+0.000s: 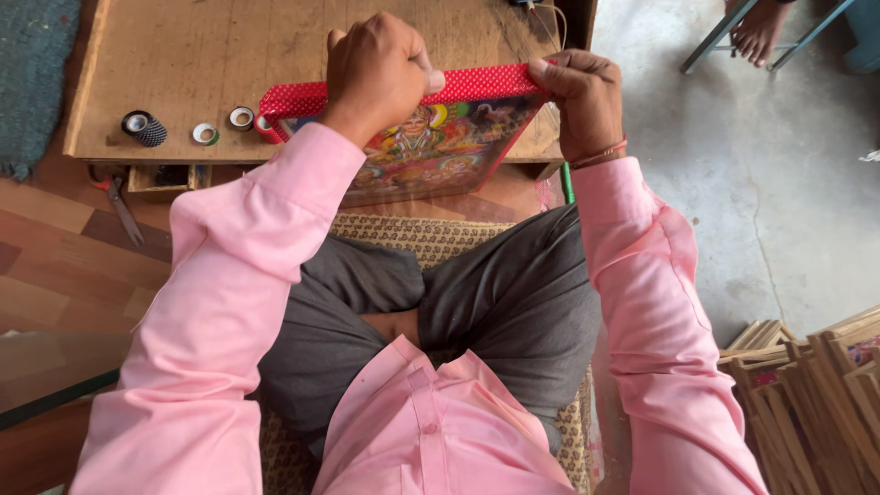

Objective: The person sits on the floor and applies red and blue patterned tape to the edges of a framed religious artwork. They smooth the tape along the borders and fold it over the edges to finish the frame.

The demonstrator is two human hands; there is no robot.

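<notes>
A colourful picture (440, 151) leans against the front edge of a low wooden table (202, 55). A red tape with white dots (477, 84) runs along its top edge. My left hand (376, 69) presses down on the tape near the middle of that edge. At the picture's right corner my right hand (582, 92) pinches the tape's end. A roll of the same red tape (268, 124) sits at the picture's left corner.
Three small tape rolls (145, 128) (205, 135) (241, 117) lie on the table's left part. Scissors (119, 202) rest on the floor by the table's drawer. Wooden frame pieces (807, 394) are stacked at the right. Another person's foot (756, 32) shows at top right.
</notes>
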